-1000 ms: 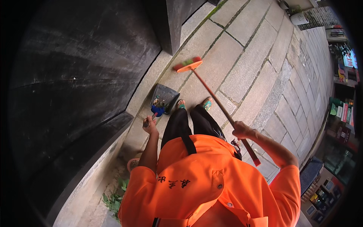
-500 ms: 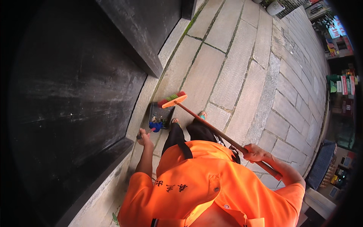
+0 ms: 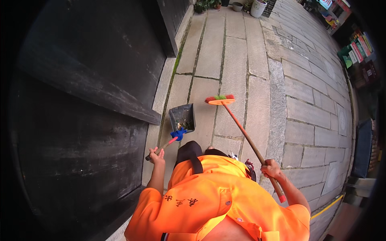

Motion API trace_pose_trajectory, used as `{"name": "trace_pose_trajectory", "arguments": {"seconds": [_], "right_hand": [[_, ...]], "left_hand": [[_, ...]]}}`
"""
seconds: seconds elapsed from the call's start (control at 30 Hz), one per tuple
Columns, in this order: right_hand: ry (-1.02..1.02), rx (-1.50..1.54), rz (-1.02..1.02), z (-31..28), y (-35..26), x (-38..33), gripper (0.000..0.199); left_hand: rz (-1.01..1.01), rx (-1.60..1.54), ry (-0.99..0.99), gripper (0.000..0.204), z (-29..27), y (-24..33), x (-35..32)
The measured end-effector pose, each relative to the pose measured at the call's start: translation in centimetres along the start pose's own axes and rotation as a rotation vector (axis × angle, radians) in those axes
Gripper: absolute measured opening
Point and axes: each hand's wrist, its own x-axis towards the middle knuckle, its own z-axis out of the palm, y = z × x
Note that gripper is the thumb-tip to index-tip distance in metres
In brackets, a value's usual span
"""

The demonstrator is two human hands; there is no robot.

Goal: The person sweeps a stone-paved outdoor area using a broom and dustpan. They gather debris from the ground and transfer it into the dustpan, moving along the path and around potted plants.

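Note:
My left hand (image 3: 156, 156) is closed round the handle of a dark dustpan (image 3: 189, 110). Blue material is wrapped where the handle joins the pan, and bits of dry litter lie in the pan. In my right hand (image 3: 272, 168) is the brown stick of a broom (image 3: 246, 134), gripped below its red end cap. The broom's orange head, with red and green bristles, is in front of me, to the right of the dustpan and apart from it. Whether the bristles touch the paving cannot be made out.
A dark wall (image 3: 92, 132) with projecting beams runs along my left. Stone paving (image 3: 233, 76) stretches ahead and right, with moss in its joints. Potted plants (image 3: 202, 5) and a white bucket (image 3: 258, 8) stand far ahead. Shop goods (image 3: 356, 52) line the right side.
The broom head has moved right, away from above the dustpan. The dustpan has shifted slightly right and forward relative to my body. My view has turned and moved along the wall.

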Motion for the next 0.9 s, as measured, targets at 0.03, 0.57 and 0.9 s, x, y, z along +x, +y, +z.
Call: {"name": "trace_pose_trajectory", "arguments": {"seconds": [0.03, 0.57, 0.9], "right_hand": [[0.023, 0.047, 0.013, -0.6, 0.2, 0.6, 0.007], [-0.043, 1.650, 0.196, -16.4, -6.1, 18.7, 0.025], [-0.084, 1.774, 0.254, -24.1, -17.7, 28.9, 0.022]], "left_hand": [[-0.008, -0.001, -0.024, 0.034, 1.8, -0.2, -0.4], [-0.022, 0.402, -0.012, 0.039, 31.5, -6.0, 4.2], [0.003, 0.577, -0.084, 0.037, 53.8, -6.5, 3.9]]}}
